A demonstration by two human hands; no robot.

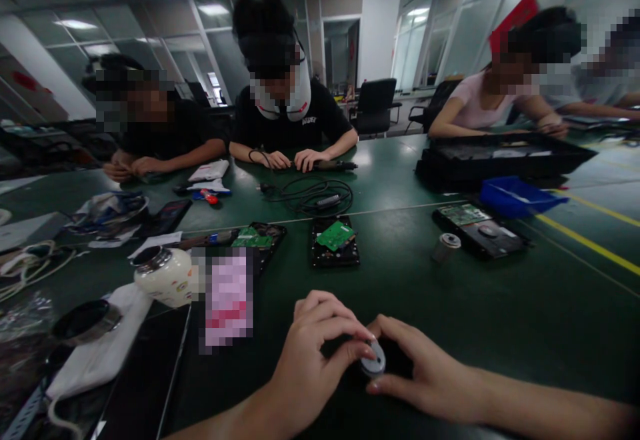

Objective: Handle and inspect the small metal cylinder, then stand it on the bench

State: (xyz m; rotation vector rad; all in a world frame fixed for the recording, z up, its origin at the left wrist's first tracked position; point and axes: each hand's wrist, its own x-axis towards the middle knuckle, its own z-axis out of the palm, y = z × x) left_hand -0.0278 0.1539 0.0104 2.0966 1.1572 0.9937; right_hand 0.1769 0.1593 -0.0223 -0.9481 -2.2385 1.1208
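Between my hands, just over the green table, is a small round container with a grey top [376, 362] that has a dark spot on it. The fingertips and thumb of my left hand [325, 347] pinch at its top edge. From the other side, my right hand [425, 367] curls thumb and fingers around its body. Most of its side is hidden by the fingers. Farther back stands a similar small clear jar with a silver lid [450, 241]. A black hard drive with a loose green circuit board [336, 235] lies ahead of my hands.
At left are a cream jar [167, 277], a pink packet [229, 300] and a black flat panel [145, 373]. Other drives [487, 230], a blue tray [517, 197], a black bin [505, 160] and a coiled cable [320, 197] lie farther off. Several people sit opposite.
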